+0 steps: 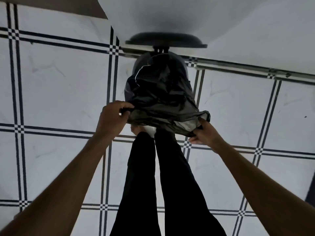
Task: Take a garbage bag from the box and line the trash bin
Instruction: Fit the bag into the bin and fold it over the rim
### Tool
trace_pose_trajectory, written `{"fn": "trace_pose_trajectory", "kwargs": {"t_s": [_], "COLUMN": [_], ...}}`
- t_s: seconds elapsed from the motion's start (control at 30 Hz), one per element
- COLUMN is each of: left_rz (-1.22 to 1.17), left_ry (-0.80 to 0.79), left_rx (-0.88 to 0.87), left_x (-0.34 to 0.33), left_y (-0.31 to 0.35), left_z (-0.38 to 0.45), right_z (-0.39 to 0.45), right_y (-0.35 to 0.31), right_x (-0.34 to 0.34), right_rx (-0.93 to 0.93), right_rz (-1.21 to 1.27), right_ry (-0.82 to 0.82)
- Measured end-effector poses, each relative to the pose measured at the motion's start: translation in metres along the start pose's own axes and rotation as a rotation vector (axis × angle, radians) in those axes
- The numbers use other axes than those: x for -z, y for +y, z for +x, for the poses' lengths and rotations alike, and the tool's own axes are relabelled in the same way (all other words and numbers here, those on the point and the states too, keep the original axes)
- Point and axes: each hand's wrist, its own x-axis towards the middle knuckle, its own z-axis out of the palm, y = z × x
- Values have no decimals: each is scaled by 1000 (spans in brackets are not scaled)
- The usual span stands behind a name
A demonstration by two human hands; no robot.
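Note:
A black garbage bag (160, 92) is spread over the trash bin (136, 65), which stands on the floor against the wall, mostly hidden by the bag. The bin's round dark lid (166, 40) stands raised behind it. My left hand (113, 116) pinches the bag's near left edge. My right hand (203, 133) grips the bag's near right edge, where the plastic bunches. The near edge is stretched between both hands. No box of bags is in view.
The floor has white marble-look tiles (59, 91) with dark striped borders. A white wall (238, 31) rises behind the bin. My legs in black trousers (153, 184) and my feet stand just in front of the bin.

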Motion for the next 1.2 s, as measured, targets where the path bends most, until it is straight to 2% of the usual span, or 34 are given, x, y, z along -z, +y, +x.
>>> {"fn": "trace_pose_trajectory", "kwargs": {"t_s": [0.13,0.2,0.33,0.5,0.67,0.77,0.87,0.97,1.07,1.13,1.2], "left_rz": [46,53,76,55,15,-61,-232,-263,-124,28,100], "left_ry": [-60,-56,24,86,145,155,90,79,120,182,230], "left_rx": [-6,1,-8,-32,-6,46,41,2,-35,19,144], "left_x": [-14,-17,-22,-34,-60,-82,-105,-115,-108,-99,-88], "left_y": [-21,-24,-21,-14,-3,9,22,33,33,24,9], "left_z": [7,14,32,79,130,155,171,173,168,173,185], "right_z": [14,22,36,63,114,138,147,140,140,148,158], "right_y": [13,12,1,-27,-51,-60,-63,-57,-52,-57,-64], "right_x": [-6,-6,-2,6,13,26,44,59,64,61,53], "right_rx": [-62,-62,36,207,304,310,388,471,506,493,506], "right_rz": [53,116,132,-97,-144,-146,-119,-72,-129,-166,-132], "right_ry": [-53,-26,123,319,506,591,679,646,586,526,453]}}
